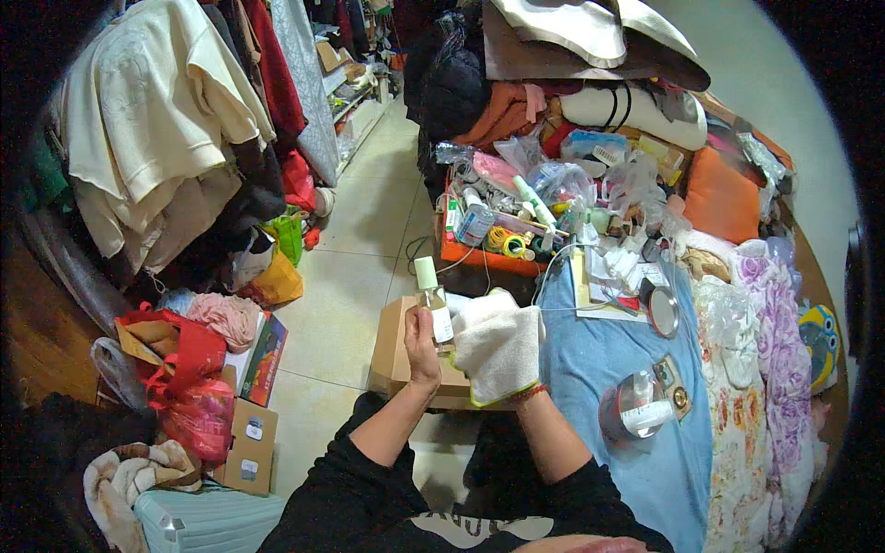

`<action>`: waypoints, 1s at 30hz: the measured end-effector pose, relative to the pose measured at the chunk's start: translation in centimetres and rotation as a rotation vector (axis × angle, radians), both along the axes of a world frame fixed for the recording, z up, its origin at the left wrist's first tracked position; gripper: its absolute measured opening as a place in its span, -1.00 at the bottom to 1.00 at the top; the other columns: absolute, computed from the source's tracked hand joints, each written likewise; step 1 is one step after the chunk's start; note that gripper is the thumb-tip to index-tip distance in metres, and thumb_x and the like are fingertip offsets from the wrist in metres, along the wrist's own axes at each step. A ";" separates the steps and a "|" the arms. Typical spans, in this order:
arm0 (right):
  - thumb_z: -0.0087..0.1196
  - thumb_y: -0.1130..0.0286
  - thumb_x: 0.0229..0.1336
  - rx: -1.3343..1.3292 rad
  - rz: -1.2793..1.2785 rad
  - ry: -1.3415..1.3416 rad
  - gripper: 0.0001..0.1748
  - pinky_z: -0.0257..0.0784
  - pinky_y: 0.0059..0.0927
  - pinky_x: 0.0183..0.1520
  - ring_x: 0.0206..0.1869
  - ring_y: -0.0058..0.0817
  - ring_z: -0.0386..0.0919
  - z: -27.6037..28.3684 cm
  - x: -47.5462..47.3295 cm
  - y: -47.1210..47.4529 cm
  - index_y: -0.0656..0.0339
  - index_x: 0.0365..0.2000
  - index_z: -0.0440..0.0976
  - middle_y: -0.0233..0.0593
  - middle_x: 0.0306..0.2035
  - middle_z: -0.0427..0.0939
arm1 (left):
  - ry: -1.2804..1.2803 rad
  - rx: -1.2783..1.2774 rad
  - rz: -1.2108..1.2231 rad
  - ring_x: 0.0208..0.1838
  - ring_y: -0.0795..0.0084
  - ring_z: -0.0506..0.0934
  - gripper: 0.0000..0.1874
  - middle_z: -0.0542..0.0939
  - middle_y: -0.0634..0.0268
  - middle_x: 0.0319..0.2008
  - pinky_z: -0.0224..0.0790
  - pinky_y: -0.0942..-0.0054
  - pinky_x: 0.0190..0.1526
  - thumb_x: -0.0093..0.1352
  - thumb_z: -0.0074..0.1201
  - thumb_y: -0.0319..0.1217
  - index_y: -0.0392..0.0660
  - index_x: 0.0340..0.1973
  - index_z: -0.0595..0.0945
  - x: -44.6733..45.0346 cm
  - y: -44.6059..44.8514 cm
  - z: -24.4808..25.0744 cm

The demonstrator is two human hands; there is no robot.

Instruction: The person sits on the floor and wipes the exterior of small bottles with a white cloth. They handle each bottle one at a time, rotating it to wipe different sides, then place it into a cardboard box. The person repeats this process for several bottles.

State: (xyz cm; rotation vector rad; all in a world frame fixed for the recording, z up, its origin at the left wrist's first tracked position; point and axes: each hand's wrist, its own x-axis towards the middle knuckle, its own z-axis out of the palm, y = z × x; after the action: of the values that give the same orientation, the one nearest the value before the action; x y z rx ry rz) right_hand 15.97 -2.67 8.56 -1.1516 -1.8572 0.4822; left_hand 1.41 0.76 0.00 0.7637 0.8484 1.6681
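Note:
Upright in my left hand (421, 349) is a clear bottle (435, 311) with a pale green cap (426, 272) and a white label. Just right of it, a white cloth (501, 342) with a yellow-green edge drapes over my right hand, whose fingers are hidden; a red bracelet (529, 394) shows at the wrist. The cloth is close beside the bottle, and I cannot tell whether they touch. Below both hands is a brown cardboard box (397, 345).
On the right, a blue cloth (622, 477) carries a clear container (630, 408) and a round mirror (664, 311). Beyond it stands an orange-red box (477, 258) crammed with bottles and bags. Red bags (200, 415) and a light-blue case (207, 518) lie left; clothes hang behind.

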 end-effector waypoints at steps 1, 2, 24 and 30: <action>0.12 0.23 0.06 -0.040 -0.009 0.019 -0.76 0.39 -0.17 -0.12 -0.13 -0.27 0.51 -0.9 0.2 0.0 0.07 -0.26 0.51 -0.29 -0.22 0.52 | 0.016 0.013 0.011 -0.15 0.58 0.51 -0.65 0.53 0.39 -0.16 0.41 0.50 -0.10 0.60 -0.10 -0.12 -0.11 0.09 0.46 0.1 -0.1 0.1; 0.11 0.25 0.11 -0.011 -0.060 -0.040 -0.74 0.39 -0.20 -0.08 -0.10 -0.29 0.50 -2.5 0.0 0.2 0.10 -0.19 0.50 -0.27 -0.18 0.51 | 0.013 0.010 0.031 -0.14 0.57 0.50 -0.64 0.53 0.37 -0.17 0.40 0.51 -0.10 0.60 -0.09 -0.12 -0.13 0.10 0.44 0.3 -0.1 0.3; -0.16 -0.15 0.45 -0.746 0.060 1.287 -0.55 0.56 -0.23 -0.35 -0.32 -0.43 0.51 -4.7 1.8 0.7 -0.04 0.02 0.38 -0.38 -0.21 0.48 | -0.661 -0.505 -1.056 -0.51 0.25 0.62 -0.49 0.66 0.18 -0.38 0.50 0.38 -0.56 0.49 -0.04 0.13 -0.06 -0.02 0.57 2.4 -3.0 0.2; -0.06 0.08 0.49 -0.163 -0.194 0.799 -0.75 0.44 -0.43 -0.33 -0.36 -0.55 0.40 -3.9 1.6 3.6 -0.01 -0.26 0.34 -0.46 -0.34 0.38 | -0.283 -0.397 -0.649 -0.33 0.47 0.63 -0.53 0.65 0.38 -0.28 0.50 0.44 -0.34 0.51 0.03 0.04 -0.12 -0.02 0.60 4.4 -2.7 -0.3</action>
State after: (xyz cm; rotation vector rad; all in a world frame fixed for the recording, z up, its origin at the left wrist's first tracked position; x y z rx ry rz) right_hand 17.57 0.98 4.69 -1.0202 -1.0224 0.8436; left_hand 5.80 -1.93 -0.32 0.4415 0.6120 0.9579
